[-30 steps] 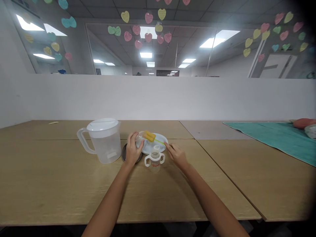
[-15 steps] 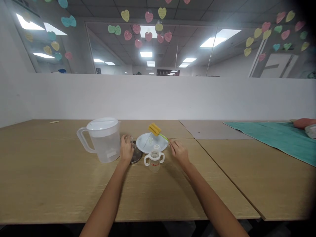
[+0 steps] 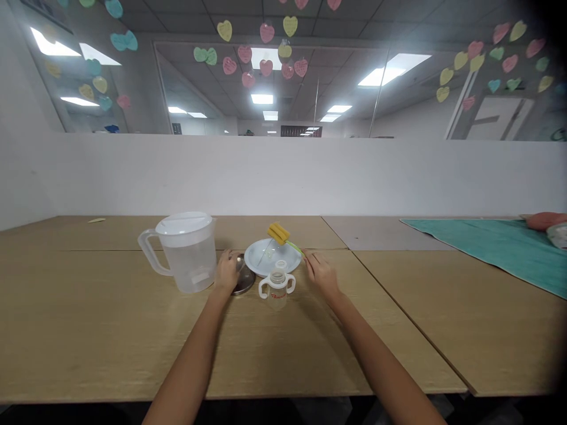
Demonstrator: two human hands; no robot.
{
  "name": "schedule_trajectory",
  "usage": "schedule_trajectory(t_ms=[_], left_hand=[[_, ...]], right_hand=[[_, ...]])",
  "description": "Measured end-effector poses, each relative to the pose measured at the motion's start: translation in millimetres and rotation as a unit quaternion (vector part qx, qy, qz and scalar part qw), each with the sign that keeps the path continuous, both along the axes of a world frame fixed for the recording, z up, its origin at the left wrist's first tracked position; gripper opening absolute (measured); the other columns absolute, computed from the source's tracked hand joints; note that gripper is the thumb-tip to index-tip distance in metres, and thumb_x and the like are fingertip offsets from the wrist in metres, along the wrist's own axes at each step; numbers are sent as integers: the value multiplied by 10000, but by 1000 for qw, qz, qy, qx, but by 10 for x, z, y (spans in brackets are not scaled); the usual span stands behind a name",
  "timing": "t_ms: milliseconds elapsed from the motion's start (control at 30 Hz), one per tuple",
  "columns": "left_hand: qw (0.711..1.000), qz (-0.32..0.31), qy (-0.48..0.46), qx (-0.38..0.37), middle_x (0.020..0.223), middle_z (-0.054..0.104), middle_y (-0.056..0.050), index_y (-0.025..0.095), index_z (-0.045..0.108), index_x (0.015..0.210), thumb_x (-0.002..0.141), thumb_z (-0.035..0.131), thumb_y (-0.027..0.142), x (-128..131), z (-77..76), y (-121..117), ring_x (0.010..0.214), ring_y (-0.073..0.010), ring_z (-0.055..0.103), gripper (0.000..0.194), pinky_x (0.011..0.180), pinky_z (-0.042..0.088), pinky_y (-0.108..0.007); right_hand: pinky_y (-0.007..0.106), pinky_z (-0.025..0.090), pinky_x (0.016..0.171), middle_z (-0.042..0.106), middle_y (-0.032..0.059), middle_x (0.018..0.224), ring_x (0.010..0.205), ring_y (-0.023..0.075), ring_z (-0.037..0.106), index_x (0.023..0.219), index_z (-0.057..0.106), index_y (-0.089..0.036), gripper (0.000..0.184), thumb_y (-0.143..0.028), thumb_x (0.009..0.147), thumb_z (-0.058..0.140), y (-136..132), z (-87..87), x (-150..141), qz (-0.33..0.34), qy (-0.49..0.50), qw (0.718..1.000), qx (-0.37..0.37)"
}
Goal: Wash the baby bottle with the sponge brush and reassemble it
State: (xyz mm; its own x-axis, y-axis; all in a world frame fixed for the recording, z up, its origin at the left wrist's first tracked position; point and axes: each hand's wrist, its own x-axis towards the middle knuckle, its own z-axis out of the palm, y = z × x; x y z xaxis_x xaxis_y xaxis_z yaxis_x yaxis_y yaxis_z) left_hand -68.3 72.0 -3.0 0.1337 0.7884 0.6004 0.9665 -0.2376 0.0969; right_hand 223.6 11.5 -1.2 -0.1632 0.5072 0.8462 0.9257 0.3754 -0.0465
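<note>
My left hand (image 3: 227,271) is curled at the left edge of a dark round metal dish (image 3: 244,283). Its fingers close round a small clear cap (image 3: 239,264), mostly hidden behind them. My right hand (image 3: 321,273) grips the green handle of a bottle brush with a yellow sponge head (image 3: 278,233). That head is held over the far side of a white bowl (image 3: 252,258). In front of the bowl a clear baby bottle (image 3: 277,294) stands upright, with a white two-handled collar and an open neck. A small white ring-like piece (image 3: 281,265) shows just behind the neck.
A translucent lidded pitcher (image 3: 194,260) stands just left of my left hand, its handle pointing left. On the far right lies a teal cloth (image 3: 491,242) with a reddish item (image 3: 544,221) on it. A white wall (image 3: 283,177) rises behind the table.
My left hand has lowered slightly with the clear cap, down to the metal dish. My right hand and the brush are almost where they were.
</note>
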Motion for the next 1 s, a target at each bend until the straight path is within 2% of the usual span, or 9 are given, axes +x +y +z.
schedule_trajectory(t_ms=[133, 233, 433, 533, 633, 700, 800, 900, 1000], left_hand=[[999, 53, 7, -5, 1024, 532, -117, 166, 579, 1043, 681, 469, 58, 40, 61, -62, 992, -249, 525, 393, 858, 431, -358], [998, 55, -17, -34, 1008, 534, -120, 152, 565, 1068, 690, 448, 58, 61, 39, -60, 971, -243, 534, 407, 833, 441, -342], [996, 25, -59, -61, 1065, 536, -104, 186, 550, 1101, 692, 429, 30, 79, -43, -36, 947, -202, 568, 454, 833, 444, -307], [995, -5, -101, -27, 1043, 565, -99, 181, 564, 1074, 709, 417, 36, 123, 24, -59, 965, -212, 564, 419, 851, 437, -325], [989, -42, -138, 30, 1014, 598, -89, 171, 588, 1026, 770, 394, 88, 281, 163, -65, 985, -220, 544, 331, 885, 425, -345], [992, -64, -109, 23, 1040, 597, -82, 179, 595, 1036, 797, 384, 114, 459, 260, -35, 1002, -215, 530, 325, 908, 410, -350], [998, -51, -1, -45, 1146, 536, -104, 177, 614, 1065, 798, 412, 133, 757, 358, 70, 1086, -231, 470, 338, 955, 358, -363], [994, -51, 31, -92, 1103, 543, -118, 192, 655, 1009, 780, 468, 156, 965, 383, 185, 1067, -254, 472, 298, 907, 373, -381], [988, -55, 51, -132, 1062, 564, -133, 178, 676, 950, 742, 518, 138, 1032, 379, 228, 1060, -270, 473, 264, 885, 371, -395]], right_hand=[[253, 407, 694, 631, 89, 819, 779, 167, 550, 1148, 585, -149, 365, -240, 933, 305, 1, 1, -3, 0, 4, 1000, -3], [247, 402, 685, 638, 84, 816, 768, 163, 554, 1135, 591, -149, 362, -240, 935, 303, -1, -3, -12, -3, 4, 1000, -5], [250, 409, 680, 647, 87, 818, 765, 167, 564, 1131, 594, -144, 364, -246, 934, 306, 1, 0, -19, -7, 5, 1000, -7], [254, 412, 695, 655, 94, 838, 774, 169, 569, 1099, 608, -133, 372, -246, 934, 294, -8, 18, -12, -7, 15, 1000, -11], [257, 414, 710, 665, 98, 848, 778, 172, 576, 1064, 624, -120, 379, -252, 934, 293, -20, 33, 1, -15, 29, 999, -3], [261, 422, 718, 670, 102, 871, 789, 173, 586, 1063, 625, -117, 374, -254, 933, 302, -24, 35, 15, -19, 41, 999, 7], [264, 434, 729, 677, 105, 890, 801, 168, 601, 1060, 624, -119, 357, -251, 929, 319, -20, 31, 40, -18, 49, 998, 31], [258, 434, 719, 683, 98, 863, 778, 162, 607, 1044, 625, -111, 334, -243, 925, 342, -14, 31, 61, -17, 43, 997, 64], [250, 429, 693, 686, 92, 848, 760, 160, 608, 1036, 626, -110, 323, -242, 925, 353, -14, 38, 63, -23, 41, 996, 82]])
